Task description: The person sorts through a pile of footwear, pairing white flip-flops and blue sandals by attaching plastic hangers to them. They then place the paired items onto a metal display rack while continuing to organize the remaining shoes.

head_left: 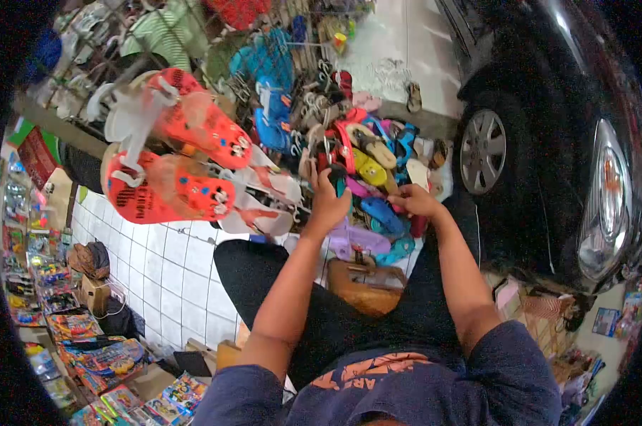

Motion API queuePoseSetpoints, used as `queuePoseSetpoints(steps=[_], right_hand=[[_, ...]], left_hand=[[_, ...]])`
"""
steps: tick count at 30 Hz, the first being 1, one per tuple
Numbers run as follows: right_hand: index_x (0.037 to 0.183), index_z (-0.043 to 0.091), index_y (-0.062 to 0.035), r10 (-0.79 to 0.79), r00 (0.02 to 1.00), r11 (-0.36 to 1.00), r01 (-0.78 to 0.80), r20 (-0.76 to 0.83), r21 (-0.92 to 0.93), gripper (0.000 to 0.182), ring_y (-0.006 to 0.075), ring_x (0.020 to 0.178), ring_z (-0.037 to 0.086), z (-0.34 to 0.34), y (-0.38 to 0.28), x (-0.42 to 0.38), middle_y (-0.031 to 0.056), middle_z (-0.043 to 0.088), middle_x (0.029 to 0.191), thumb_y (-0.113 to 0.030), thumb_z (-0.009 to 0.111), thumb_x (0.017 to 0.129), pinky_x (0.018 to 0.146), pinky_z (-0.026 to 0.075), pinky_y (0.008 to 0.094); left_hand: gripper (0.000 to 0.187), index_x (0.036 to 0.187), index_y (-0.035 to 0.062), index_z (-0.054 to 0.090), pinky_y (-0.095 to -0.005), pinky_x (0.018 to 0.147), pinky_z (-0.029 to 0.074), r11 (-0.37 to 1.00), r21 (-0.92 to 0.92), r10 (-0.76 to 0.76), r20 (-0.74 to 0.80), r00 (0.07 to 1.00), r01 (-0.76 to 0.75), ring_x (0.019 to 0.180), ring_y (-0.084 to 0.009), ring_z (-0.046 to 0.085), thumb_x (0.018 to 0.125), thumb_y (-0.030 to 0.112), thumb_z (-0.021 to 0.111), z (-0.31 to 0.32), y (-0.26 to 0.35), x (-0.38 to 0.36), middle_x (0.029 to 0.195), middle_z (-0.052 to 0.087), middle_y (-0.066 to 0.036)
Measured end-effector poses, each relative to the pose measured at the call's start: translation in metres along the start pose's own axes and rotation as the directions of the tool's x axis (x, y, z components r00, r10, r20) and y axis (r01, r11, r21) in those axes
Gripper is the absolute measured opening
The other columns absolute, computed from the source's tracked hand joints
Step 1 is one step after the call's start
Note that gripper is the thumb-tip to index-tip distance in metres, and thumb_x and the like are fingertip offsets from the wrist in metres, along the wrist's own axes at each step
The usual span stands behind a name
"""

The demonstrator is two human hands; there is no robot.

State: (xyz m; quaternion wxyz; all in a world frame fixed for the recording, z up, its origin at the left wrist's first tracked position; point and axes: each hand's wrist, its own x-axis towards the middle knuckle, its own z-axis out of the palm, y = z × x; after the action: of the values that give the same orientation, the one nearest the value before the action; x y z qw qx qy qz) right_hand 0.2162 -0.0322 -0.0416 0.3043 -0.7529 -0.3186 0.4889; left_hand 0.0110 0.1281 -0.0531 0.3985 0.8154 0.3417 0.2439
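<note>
Both my hands are over a heap of colourful sandals on the floor between my legs. My left hand (330, 204) is curled around a dark sandal with some teal (339, 181), whose shape is partly hidden. To its right, my right hand (415, 201) has thumb and fingers pinched together; what lies between them is too small to make out. A yellow sandal (369, 167) lies just beyond the hands. A blue sandal (381, 211) and a lilac sandal (348, 239) are nearer me. Red-orange printed sandals (204, 121) hang on white hooks at the left.
A brown wooden box or stool (360, 285) sits between my legs. The black car's wheel (483, 151) stands close on the right. Packaged toys (104, 358) cover the lower left. More sandals hang on wire mesh (214, 32) ahead, above white floor tiles (158, 263).
</note>
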Motion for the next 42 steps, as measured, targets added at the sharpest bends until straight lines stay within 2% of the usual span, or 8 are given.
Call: queuePoseSetpoints(steps=[4,13,19,26,33,36,38,42], right_hand=[[0.097,0.062,-0.0002,-0.139,0.99,0.879,0.141,0.039,-0.456,0.035,0.0185,0.073,0.06,-0.005,0.037,-0.001,0.0092,0.064,0.08,-0.033,0.067,0.085,0.064,0.048,0.0335],[0.102,0.064,0.0008,-0.148,0.978,0.845,0.202,0.148,-0.496,0.049,0.0355,0.092,0.063,-0.032,0.067,0.014,0.0214,0.065,0.101,-0.044,0.062,0.082,0.079,0.049,0.0434],[0.112,0.06,-0.0002,-0.007,0.993,0.875,0.064,0.12,-0.479,0.058,0.0353,0.104,0.06,-0.057,0.063,0.006,0.0231,0.062,0.109,-0.046,0.068,0.078,0.087,0.047,0.0408],[0.101,0.064,0.0004,-0.118,0.988,0.909,0.147,0.096,-0.39,0.05,0.0348,0.093,0.062,-0.063,0.068,0.004,0.0226,0.065,0.096,-0.044,0.067,0.078,0.08,0.048,0.0406],[0.095,0.064,0.0018,-0.16,0.985,0.904,0.172,0.064,-0.392,0.049,0.035,0.09,0.062,-0.066,0.087,0.016,0.0226,0.065,0.093,-0.045,0.065,0.079,0.077,0.048,0.0418],[0.096,0.063,0.0017,-0.174,0.984,0.908,0.18,0.05,-0.379,0.05,0.0361,0.089,0.062,-0.072,0.083,0.009,0.0228,0.065,0.093,-0.045,0.065,0.079,0.077,0.048,0.0418],[0.097,0.063,0.0017,-0.192,0.981,0.916,0.189,0.028,-0.353,0.05,0.0367,0.089,0.062,-0.074,0.082,0.01,0.0229,0.065,0.094,-0.045,0.065,0.079,0.077,0.049,0.0417],[0.103,0.061,0.0037,-0.098,0.992,0.914,0.119,0.076,-0.387,0.056,0.0376,0.093,0.062,-0.072,0.086,0.022,0.024,0.064,0.1,-0.046,0.065,0.078,0.08,0.049,0.0429]], left_hand=[[0.064,0.131,-0.001,0.032,-0.041,0.106,0.029,0.996,0.019,-0.088,0.258,0.962,0.086,0.13,-0.0388,0.029,0.08,0.022,0.064,0.021,-0.013,-0.009,0.136,0.029,-0.025],[0.073,0.133,-0.005,0.035,-0.0453,0.106,0.031,0.959,0.263,-0.263,0.681,0.683,0.106,0.126,-0.0449,0.035,0.078,0.03,0.067,0.073,-0.055,-0.047,0.133,0.037,-0.034],[0.055,0.119,-0.0041,0.05,-0.0438,0.095,0.04,0.978,0.185,-0.196,0.684,0.702,0.092,0.111,-0.0391,0.052,0.076,0.026,0.064,0.112,-0.078,-0.068,0.116,0.055,-0.028],[0.051,0.116,-0.0037,0.051,-0.0422,0.085,0.046,0.908,0.319,-0.417,0.751,0.512,0.272,0.1,-0.0335,0.057,0.075,0.023,0.064,0.145,-0.082,-0.082,0.111,0.058,-0.025],[0.066,0.127,-0.0016,0.042,-0.0408,0.092,0.045,0.98,0.162,-0.18,0.505,0.844,0.112,0.108,-0.0361,0.054,0.07,0.018,0.068,0.174,-0.104,0.001,0.119,0.054,-0.024],[0.073,0.133,0.0002,0.037,-0.0386,0.082,0.049,0.914,0.351,0.133,0.216,0.967,-0.204,0.099,-0.0322,0.057,0.068,0.015,0.066,0.203,-0.143,0.036,0.119,0.055,-0.022],[0.08,0.14,0.0021,0.03,-0.0349,0.076,0.05,0.996,-0.088,-0.025,0.1,0.995,0.034,0.096,-0.0275,0.058,0.069,0.012,0.065,0.208,-0.122,0.061,0.12,0.055,-0.021],[0.078,0.14,-0.0002,0.029,-0.032,0.084,0.048,0.868,-0.211,-0.392,0.265,0.881,0.45,0.103,-0.026,0.057,0.07,0.008,0.063,0.193,-0.077,0.086,0.123,0.054,-0.02]])
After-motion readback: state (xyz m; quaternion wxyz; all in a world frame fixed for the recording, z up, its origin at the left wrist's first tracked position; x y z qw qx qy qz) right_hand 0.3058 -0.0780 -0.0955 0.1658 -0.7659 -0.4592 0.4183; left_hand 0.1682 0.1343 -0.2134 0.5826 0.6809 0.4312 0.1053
